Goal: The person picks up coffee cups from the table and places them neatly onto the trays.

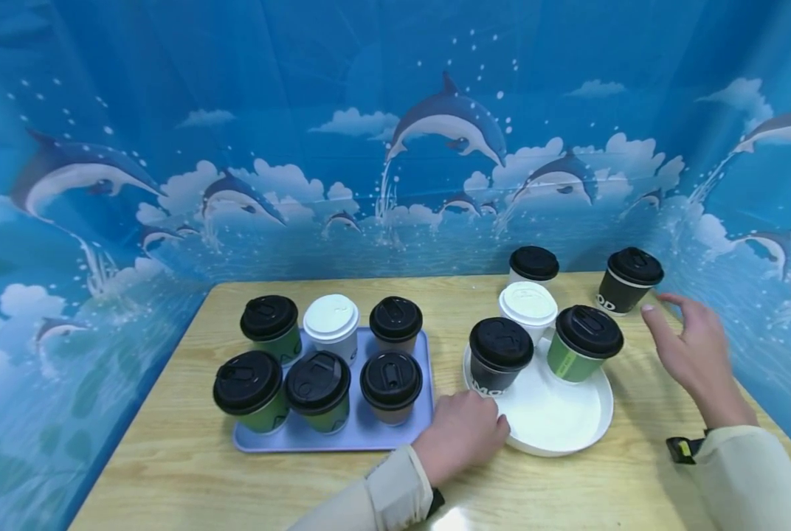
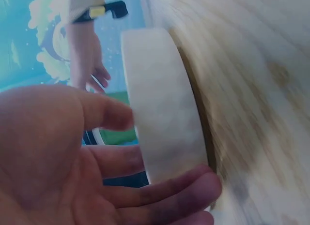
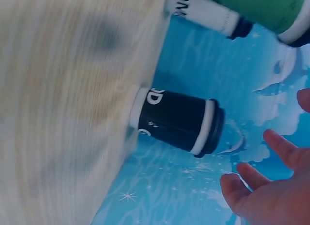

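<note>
My left hand [image 1: 465, 431] grips the left front rim of a round white tray [image 1: 555, 420]. In the left wrist view its thumb lies at the rim and fingers [image 2: 193, 188] reach along the tray's side wall. A black paper cup [image 1: 498, 358] and a green paper cup [image 1: 581, 343], both black-lidded, stand on this tray; a white-lidded cup [image 1: 528, 304] is at its back. My right hand [image 1: 694, 354] is empty, thumb and fingers spread, just right of another black cup [image 1: 624, 284] on the table. The right wrist view shows a gap between its fingertips and that cup [image 3: 174, 119].
On the left, a lavender rectangular tray [image 1: 427, 376] holds several lidded cups in two rows, one with a white lid [image 1: 331, 317]. A black-lidded white cup [image 1: 533, 265] stands at the table's back edge. A dolphin-printed curtain [image 1: 342, 243] hangs behind the wooden table [image 1: 190, 413].
</note>
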`<state>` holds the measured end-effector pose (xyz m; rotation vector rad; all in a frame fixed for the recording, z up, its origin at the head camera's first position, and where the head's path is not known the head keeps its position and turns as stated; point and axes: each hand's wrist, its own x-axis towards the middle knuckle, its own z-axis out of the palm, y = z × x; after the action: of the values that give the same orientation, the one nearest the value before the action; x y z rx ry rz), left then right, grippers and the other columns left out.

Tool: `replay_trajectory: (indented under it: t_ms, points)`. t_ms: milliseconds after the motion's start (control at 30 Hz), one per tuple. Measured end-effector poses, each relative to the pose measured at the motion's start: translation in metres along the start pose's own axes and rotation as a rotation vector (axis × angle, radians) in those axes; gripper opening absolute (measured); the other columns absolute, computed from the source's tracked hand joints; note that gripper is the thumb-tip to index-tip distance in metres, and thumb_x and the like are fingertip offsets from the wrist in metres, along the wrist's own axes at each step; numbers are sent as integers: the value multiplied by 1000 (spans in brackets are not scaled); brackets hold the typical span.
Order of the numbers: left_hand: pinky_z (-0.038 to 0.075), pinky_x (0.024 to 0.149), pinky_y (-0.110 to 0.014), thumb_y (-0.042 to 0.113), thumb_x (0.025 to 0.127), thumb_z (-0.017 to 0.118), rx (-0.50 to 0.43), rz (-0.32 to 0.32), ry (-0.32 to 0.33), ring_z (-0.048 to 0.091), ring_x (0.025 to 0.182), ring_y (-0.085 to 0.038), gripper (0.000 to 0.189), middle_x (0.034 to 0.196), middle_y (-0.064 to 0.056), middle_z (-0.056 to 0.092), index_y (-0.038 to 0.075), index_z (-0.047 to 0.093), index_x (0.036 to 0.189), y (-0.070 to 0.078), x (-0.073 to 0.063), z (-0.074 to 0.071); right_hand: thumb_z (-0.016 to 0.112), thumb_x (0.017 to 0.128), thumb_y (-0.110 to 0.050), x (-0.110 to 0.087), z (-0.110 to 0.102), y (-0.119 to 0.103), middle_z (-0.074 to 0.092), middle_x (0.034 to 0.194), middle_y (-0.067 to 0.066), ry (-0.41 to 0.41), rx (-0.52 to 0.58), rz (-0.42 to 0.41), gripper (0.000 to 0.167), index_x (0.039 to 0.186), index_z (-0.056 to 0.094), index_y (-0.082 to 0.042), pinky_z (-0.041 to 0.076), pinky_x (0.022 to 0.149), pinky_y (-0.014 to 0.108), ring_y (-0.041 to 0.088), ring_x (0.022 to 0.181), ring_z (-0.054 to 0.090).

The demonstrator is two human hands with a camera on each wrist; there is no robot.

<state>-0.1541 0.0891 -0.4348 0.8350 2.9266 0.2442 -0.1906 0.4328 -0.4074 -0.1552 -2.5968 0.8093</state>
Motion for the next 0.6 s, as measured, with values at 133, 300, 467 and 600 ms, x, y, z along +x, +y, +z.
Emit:
replay_trajectory:
  t_ms: [133,300,467,600]
  points:
    - [51,60,-39,46,103,52,-12,24,-32,66,78,-15,45,88,-1,72,15,73,78,6,-5,-1,43,108,-44,16,2,8,18,157,44,-44,-19,46,71,157,31,6,17,103,81,66,143,14]
    - [51,60,-37,47,101,54,4,58,-51,66,78,-15,41,87,0,72,17,73,81,12,-10,0,44,106,-52,34,2,12,-8,162,41,-79,-23,110,82,165,14,-3,13,99,86,64,146,-6]
    - [47,53,-36,42,98,60,64,69,-46,64,69,-16,32,81,-1,70,18,72,80,19,-12,2,44,103,-59,49,7,13,-17,162,39,-115,-109,111,89,166,6,-7,8,99,87,64,146,-15]
    - [46,49,-36,40,99,62,87,66,-34,63,65,-17,29,78,0,69,20,71,80,22,-14,4,45,102,-61,58,12,14,-20,161,40,-159,-186,92,94,166,1,-7,6,101,87,66,144,-16]
